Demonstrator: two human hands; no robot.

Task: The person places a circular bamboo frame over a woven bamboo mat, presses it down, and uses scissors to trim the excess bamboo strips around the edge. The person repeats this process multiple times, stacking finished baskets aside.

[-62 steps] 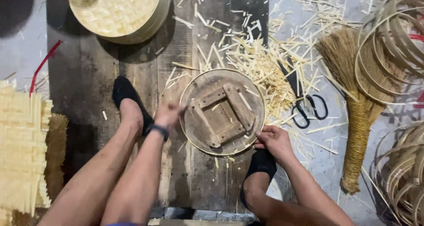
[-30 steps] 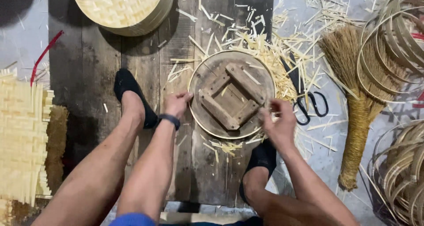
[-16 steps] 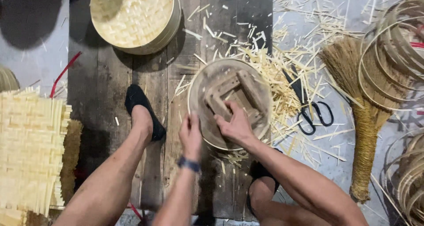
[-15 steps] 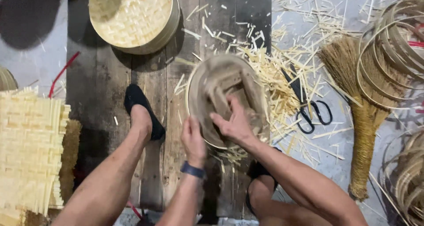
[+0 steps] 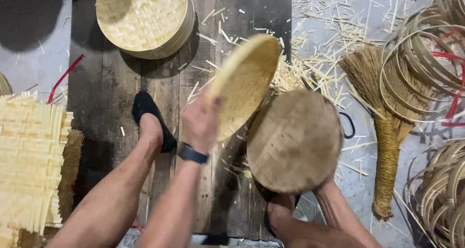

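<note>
My left hand (image 5: 199,123) grips a pale woven bamboo disc (image 5: 244,80), tilted up on its edge above the dark wooden boards (image 5: 111,97). Beside it a darker round wooden mould (image 5: 294,141) is lifted with its flat underside toward me. My right hand is hidden behind that mould; only the wrist (image 5: 329,192) shows below it, so it seems to hold it from behind. The two round pieces are apart, the disc to the left and higher. My feet in black slippers (image 5: 150,117) rest on the boards.
A stack of finished woven lids (image 5: 145,17) sits at the top. Woven bamboo mats (image 5: 29,160) lie at left, bamboo scraps (image 5: 315,44) litter the middle, a straw broom (image 5: 382,131) and coils of bamboo hoops (image 5: 421,68) lie at right. Black scissor handles (image 5: 348,124) peek out behind the mould.
The round assembly lay on the boards with both hands pressing it. Now it is lifted and split: the pale disc in my left hand, the dark mould raised at right.
</note>
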